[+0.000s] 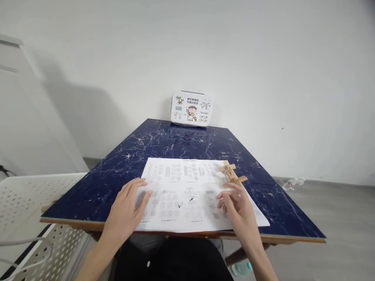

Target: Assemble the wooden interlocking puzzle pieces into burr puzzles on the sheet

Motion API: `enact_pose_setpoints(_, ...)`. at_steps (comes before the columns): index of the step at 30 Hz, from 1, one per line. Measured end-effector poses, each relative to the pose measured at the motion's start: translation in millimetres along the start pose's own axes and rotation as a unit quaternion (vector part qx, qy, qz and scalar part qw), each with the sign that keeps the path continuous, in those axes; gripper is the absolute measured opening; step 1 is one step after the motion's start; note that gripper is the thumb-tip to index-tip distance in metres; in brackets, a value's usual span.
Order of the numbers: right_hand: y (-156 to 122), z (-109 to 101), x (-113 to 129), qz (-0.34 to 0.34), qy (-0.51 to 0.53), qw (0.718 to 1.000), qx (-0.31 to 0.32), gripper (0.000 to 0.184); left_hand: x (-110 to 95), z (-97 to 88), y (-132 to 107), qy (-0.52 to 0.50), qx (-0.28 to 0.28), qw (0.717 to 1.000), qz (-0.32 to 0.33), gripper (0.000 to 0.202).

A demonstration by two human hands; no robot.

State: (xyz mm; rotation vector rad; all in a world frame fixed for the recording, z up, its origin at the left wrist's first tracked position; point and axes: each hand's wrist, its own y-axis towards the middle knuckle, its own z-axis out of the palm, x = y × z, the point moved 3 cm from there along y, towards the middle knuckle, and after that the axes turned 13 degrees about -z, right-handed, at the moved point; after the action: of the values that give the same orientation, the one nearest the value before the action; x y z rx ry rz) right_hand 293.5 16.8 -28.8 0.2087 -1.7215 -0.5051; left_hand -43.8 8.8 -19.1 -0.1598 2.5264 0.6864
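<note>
A white printed sheet [187, 183] with rows of small grey diagrams lies on the dark blue marbled table [117, 168]. My left hand [129, 207] rests flat on the sheet's left part, fingers stretched out and holding nothing. My right hand [237, 207] hovers over the sheet's right part with its fingers curled loosely and apart, nothing visible in them. Just beyond its fingertips lie several small wooden puzzle pieces [231, 173] in a joined cluster on the sheet's upper right corner.
A white box with cartoon travel pictures [191, 108] stands at the table's far edge against the white wall. A white perforated rack [29, 199] sits low at the left. Grey floor shows at the right, with a small clear wrapper [293, 182] lying on it.
</note>
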Motion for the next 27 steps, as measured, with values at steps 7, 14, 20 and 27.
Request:
enact_pose_setpoints(7, 13, 19, 7, -0.013, -0.005, 0.987, 0.158, 0.039, 0, 7.7, 3, 0.016, 0.066, 0.997, -0.035, 0.05)
enact_pose_setpoints(14, 19, 14, -2, 0.011, -0.013, 0.982, 0.191, 0.034, -6, -2.5, 70, 0.02, 0.181, 0.983, -0.009, 0.056)
enact_pose_setpoints(20, 26, 9, 0, 0.039, -0.019, 0.978, 0.203, 0.025, -21, 25.7, 114, 0.032, 0.194, 0.98, -0.018, 0.054)
enact_pose_setpoints(27, 32, 6, 3, 0.044, 0.0, 0.974, 0.22, 0.02, -44, 51.4, 124, 0.072, 0.161, 0.984, 0.006, 0.047)
